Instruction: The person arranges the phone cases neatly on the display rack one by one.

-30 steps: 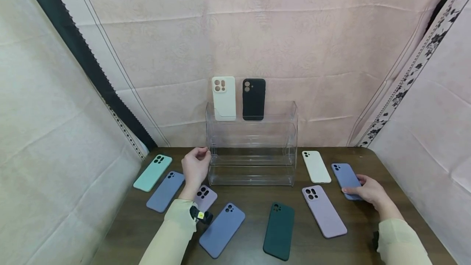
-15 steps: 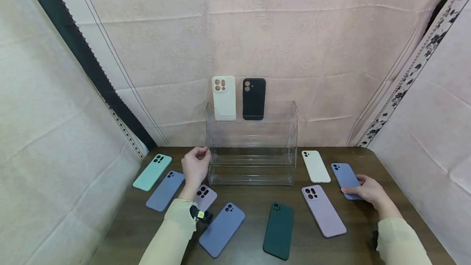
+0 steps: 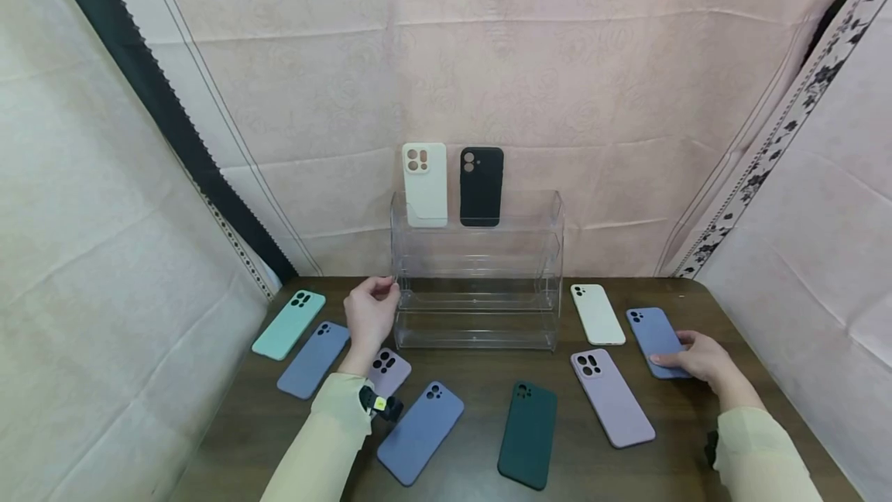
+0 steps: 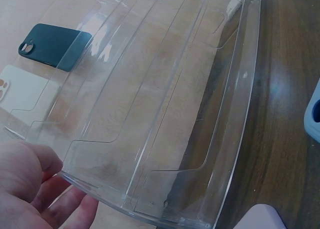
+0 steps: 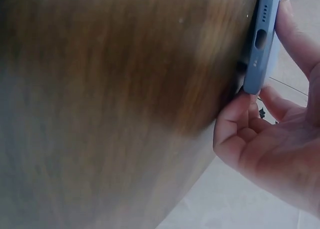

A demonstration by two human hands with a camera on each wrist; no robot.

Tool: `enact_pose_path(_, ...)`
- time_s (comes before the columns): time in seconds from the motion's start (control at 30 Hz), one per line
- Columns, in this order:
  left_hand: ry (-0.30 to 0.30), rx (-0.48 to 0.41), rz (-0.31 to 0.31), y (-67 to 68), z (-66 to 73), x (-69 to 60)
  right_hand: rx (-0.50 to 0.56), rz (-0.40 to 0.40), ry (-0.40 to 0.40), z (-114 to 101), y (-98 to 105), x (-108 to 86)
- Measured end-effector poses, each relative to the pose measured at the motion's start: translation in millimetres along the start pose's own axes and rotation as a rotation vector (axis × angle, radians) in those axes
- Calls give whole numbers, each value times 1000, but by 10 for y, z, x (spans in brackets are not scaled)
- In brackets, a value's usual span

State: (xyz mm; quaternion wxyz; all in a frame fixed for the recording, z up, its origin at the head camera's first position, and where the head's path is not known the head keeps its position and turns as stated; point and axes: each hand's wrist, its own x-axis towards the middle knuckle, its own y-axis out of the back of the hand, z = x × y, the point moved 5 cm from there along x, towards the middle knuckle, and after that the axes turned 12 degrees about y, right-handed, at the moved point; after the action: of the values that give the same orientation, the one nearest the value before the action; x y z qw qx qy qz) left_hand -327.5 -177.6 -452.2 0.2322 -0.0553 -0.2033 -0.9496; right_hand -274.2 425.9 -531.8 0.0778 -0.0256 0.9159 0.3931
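Rack with two cases at top

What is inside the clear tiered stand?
The clear stand holds a white phone case and a dark phone case side by side, upright in its top tier. Their lower ends show through the plastic; the sides facing away cannot be seen.

Right grip and blue, rounded-rectangular phone case: slight shift.
Thumb now set a little farther right across the case; case's near end also slightly farther right.
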Motion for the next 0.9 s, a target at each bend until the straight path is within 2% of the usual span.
enact_pose_path(0.27, -11, 8, 5, -12, 11, 13, -3, -3, 14, 28, 63, -38)
enact_pose_path(0.5, -7, -1, -8, -24, 22, 24, 181, 0, -9, 61, 137, -82)
enact_pose_path(0.9, 6, 2, -11, 4, 38, -12, 248, 28, 25, 6, 187, -138)
